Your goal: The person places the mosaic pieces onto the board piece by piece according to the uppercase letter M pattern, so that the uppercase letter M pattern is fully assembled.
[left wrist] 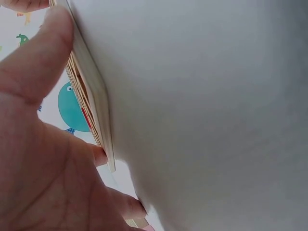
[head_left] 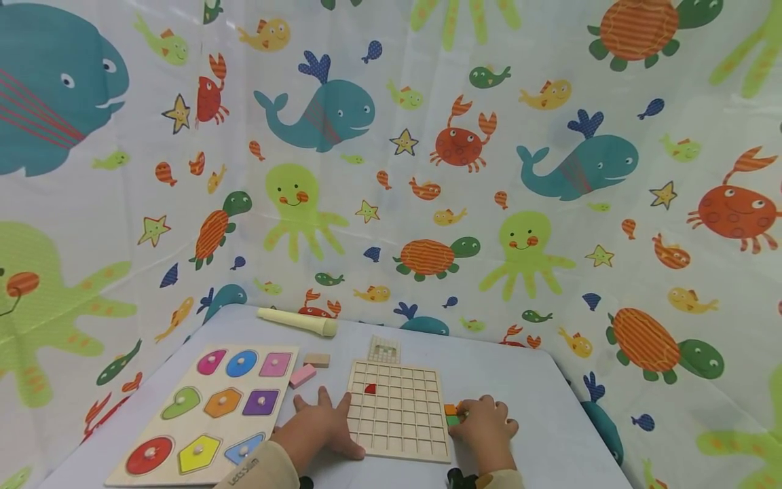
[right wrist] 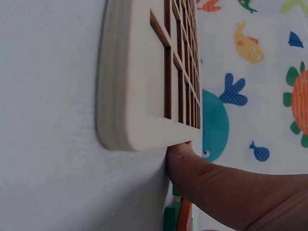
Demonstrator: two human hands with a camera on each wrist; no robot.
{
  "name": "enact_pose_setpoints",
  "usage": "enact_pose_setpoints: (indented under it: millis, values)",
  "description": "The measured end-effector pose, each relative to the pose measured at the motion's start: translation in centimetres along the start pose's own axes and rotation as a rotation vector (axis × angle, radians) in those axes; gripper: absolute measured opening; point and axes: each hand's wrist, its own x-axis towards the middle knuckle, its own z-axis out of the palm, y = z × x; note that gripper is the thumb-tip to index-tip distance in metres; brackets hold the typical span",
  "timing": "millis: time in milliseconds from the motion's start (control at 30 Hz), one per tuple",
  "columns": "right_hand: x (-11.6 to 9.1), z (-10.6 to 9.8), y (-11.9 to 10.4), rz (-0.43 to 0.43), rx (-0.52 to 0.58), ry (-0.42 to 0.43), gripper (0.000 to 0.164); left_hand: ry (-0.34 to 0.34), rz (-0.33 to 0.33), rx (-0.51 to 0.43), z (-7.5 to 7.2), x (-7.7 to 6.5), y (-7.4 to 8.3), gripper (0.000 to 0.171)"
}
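A wooden grid board point(head_left: 400, 445) lies flat on the table, with one red piece point(head_left: 370, 388) in a cell at its upper left. My left hand point(head_left: 320, 426) rests along the board's left side, fingers spread; its thumb point(left wrist: 53, 45) touches the edge in the left wrist view. At the right side, my right hand point(head_left: 485, 431) is over small orange point(head_left: 450, 409) and green pieces point(head_left: 453, 420). In the right wrist view its thumb point(right wrist: 216, 180) extends straight to the board's edge, above green point(right wrist: 172, 216) and orange pieces. The other right fingertips are hidden.
A knobbed shape puzzle point(head_left: 277, 387) lies at the left. Behind the grid board is a small pattern card point(head_left: 384, 349). A pink block point(head_left: 303, 375) and a plain wooden block point(head_left: 317, 360) sit between. Farther back lies a pale yellow stick point(head_left: 297, 321); a printed curtain hangs behind.
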Motion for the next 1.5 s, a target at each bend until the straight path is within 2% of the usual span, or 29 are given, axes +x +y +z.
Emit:
enact_pose_setpoints:
  millis: [300, 600, 833, 1067, 1367, 1500]
  values:
    - [-0.6, -0.2, -0.4, -0.011, 0.008, -0.005, 0.033, 0.001, -0.021, -0.009, 0.3, 0.7, -0.4, 0.112]
    - [-0.6, 0.1, -0.6, 0.004, 0.033, 0.0, 0.036, 0.003, 0.006, -0.006, 1.0, 1.3, -0.8, 0.112]
    - [-0.4, -0.4, -0.6, 0.015, -0.002, 0.009, 0.034, 0.006, 0.022, -0.004, 0.9, 1.2, -0.5, 0.113]
    - [-0.6, -0.8, -0.3, 0.0, -0.007, 0.011, 0.043, 0.007, 0.013, -0.007, 0.6, 0.8, -0.3, 0.113]
    - [0.1, -0.1, 0.0, -0.004, 0.008, -0.004, 0.035, 0.005, 0.009, -0.013, 0.8, 0.9, -0.3, 0.112]
    - [0.0, -0.2, -0.1, -0.016, 0.025, 0.022, 0.033, 0.007, 0.006, -0.008, 0.8, 0.7, -0.2, 0.113]
